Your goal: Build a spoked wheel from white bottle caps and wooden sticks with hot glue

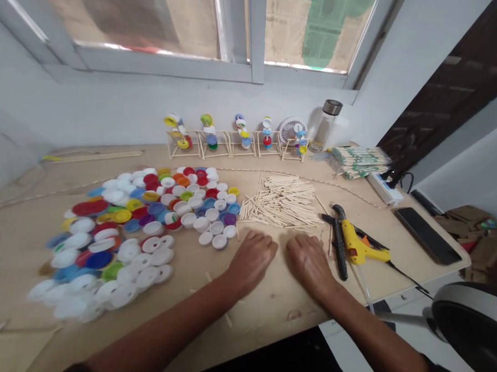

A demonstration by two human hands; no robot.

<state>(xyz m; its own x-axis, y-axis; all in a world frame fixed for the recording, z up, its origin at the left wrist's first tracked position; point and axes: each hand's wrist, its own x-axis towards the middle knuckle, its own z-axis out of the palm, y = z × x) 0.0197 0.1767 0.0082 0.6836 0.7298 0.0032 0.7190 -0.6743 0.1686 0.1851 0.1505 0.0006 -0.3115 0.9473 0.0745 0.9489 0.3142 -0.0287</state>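
My left hand (253,261) rests on the table in a closed fist, knuckles forward, with nothing showing in it. Beside it, a small gap away, my right hand (309,262) is also curled into a fist on the wood. Just beyond both hands lies a loose heap of thin wooden sticks (283,201). To the left spreads a large pile of plastic bottle caps (155,210) in white, red, blue, yellow and green. A yellow glue gun (360,244) and black-handled pliers (339,246) lie right of my right hand.
Along the wall stand several stick frames (215,145) carrying bottle caps. Behind them are a small white fan (292,130) and a glass bottle (325,126). Packaged sticks (360,160), a power strip (385,188) and a phone (428,235) sit at the right. A twisted cord (336,184) crosses the table (261,331).
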